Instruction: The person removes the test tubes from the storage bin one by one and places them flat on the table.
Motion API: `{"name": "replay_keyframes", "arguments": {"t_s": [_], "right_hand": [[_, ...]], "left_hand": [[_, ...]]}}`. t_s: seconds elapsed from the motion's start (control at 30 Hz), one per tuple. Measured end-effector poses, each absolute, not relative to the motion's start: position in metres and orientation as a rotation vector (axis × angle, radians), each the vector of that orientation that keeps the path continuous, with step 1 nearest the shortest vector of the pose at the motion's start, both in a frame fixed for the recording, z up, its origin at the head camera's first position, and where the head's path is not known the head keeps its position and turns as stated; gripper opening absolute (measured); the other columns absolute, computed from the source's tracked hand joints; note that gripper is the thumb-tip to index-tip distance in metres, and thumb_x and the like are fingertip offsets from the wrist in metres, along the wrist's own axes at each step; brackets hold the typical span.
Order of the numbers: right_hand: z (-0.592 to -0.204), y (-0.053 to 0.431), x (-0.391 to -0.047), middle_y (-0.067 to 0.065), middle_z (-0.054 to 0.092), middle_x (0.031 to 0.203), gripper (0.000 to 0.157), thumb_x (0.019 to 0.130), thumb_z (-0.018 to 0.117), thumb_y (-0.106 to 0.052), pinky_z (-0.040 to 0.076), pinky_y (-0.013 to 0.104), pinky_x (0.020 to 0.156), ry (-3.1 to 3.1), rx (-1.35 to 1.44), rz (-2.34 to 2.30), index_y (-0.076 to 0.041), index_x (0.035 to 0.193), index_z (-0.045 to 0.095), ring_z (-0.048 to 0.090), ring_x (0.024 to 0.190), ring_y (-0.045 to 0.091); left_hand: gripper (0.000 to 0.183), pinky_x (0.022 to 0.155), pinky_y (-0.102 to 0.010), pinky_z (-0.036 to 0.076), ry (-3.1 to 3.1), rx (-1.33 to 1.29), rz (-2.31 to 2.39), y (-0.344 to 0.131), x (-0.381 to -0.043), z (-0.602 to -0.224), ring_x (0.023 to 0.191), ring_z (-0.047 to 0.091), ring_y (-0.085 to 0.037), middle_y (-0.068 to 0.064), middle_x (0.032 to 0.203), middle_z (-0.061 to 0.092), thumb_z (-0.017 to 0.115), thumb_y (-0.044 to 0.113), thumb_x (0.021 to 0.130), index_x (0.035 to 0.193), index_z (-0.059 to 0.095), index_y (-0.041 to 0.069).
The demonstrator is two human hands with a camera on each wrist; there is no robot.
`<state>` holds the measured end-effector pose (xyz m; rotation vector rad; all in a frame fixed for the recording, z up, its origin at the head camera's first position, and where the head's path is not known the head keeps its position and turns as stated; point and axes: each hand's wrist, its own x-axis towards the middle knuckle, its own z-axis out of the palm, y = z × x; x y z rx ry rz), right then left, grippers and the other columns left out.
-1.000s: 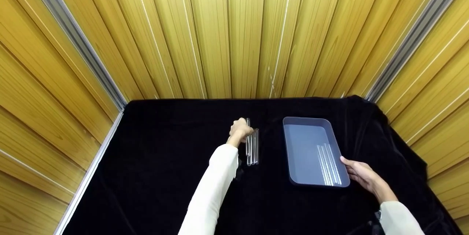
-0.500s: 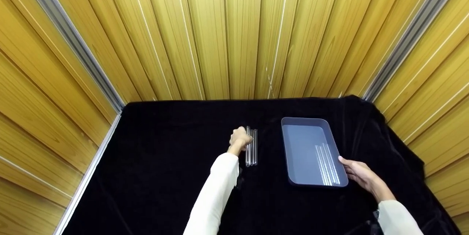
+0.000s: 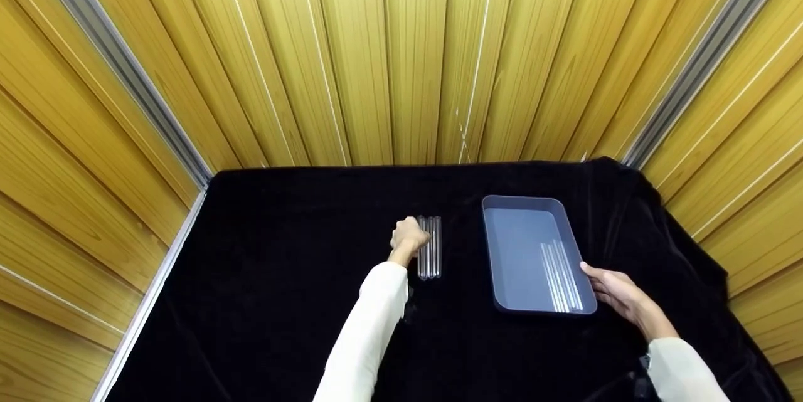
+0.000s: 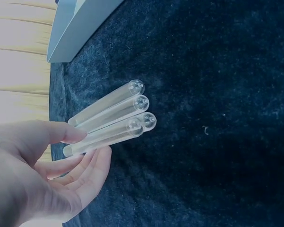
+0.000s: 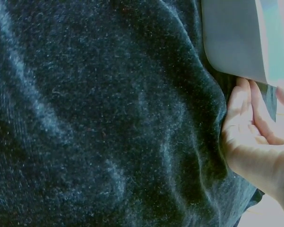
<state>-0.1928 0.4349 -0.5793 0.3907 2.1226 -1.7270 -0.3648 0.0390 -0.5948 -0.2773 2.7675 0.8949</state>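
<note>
My left hand point(image 3: 409, 236) pinches a clear test tube point(image 4: 111, 136) between thumb and fingers. In the left wrist view, its rounded end overlaps a row of other clear test tubes point(image 4: 106, 116) lying side by side on the dark cloth. In the head view, those tubes stretch away just right of the hand, partly covered by it. At the right, my right hand point(image 3: 618, 294) holds the near right side of a blue-grey tray point(image 3: 517, 258), thumb at the rim and fingers against the outer wall. Several clear tubes point(image 3: 560, 276) lie parallel inside the tray along its right side.
Black velvety cloth point(image 3: 282, 276) covers the table, with folds point(image 5: 175, 142) near the right hand. Yellow wood-patterned walls point(image 3: 414, 63) rise behind and on both sides, with grey metal strips point(image 3: 128, 76) at the corners.
My left hand has drawn slightly nearer with its tube, which stuck out beyond the others and now lines up with them. The right hand stays at the tray.
</note>
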Motion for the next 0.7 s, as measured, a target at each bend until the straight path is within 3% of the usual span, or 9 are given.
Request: {"name": "replay_keyframes", "arguments": {"t_s": [0.13, 0.4, 0.63, 0.7], "right_hand": [[-0.578, 0.436, -0.193, 0.004, 0.069, 0.125, 0.076, 0.107, 0.050, -0.040, 0.057, 0.017, 0.087, 2.111, 0.399, -1.737, 0.019, 0.149, 0.028, 0.063, 0.100, -0.003], [-0.578, 0.438, -0.193, -0.003, 0.071, 0.116, 0.074, 0.107, 0.050, -0.039, 0.057, 0.017, 0.086, 2.096, 0.406, -1.755, 0.019, 0.149, 0.030, 0.064, 0.097, -0.002], [-0.578, 0.437, -0.195, -0.002, 0.070, 0.119, 0.076, 0.107, 0.050, -0.040, 0.057, 0.017, 0.087, 2.099, 0.401, -1.735, 0.019, 0.149, 0.029, 0.063, 0.098, -0.003], [-0.578, 0.436, -0.194, -0.003, 0.071, 0.117, 0.075, 0.107, 0.051, -0.040, 0.057, 0.017, 0.086, 2.092, 0.404, -1.738, 0.019, 0.149, 0.030, 0.064, 0.097, -0.003]], "left_hand": [[0.022, 0.063, -0.045, 0.063, 2.809, -0.277, 0.880, 0.039, -0.374, -0.619, 0.084, 0.073, -0.034, -0.016, 0.100, 0.076, 0.070, 0.017, 0.076, 0.097, 0.072, 0.009], [0.018, 0.053, -0.038, 0.059, 2.787, -0.277, 0.923, 0.034, -0.362, -0.595, 0.067, 0.070, -0.028, -0.014, 0.090, 0.076, 0.069, 0.016, 0.079, 0.094, 0.072, 0.009], [0.020, 0.079, -0.052, 0.064, 2.871, -0.311, 0.860, 0.042, -0.346, -0.556, 0.101, 0.074, -0.037, -0.018, 0.113, 0.076, 0.065, 0.017, 0.089, 0.103, 0.074, 0.006], [0.021, 0.082, -0.053, 0.063, 2.894, -0.283, 0.847, 0.049, -0.343, -0.551, 0.103, 0.074, -0.038, -0.019, 0.115, 0.075, 0.063, 0.017, 0.091, 0.104, 0.075, 0.005]]}}
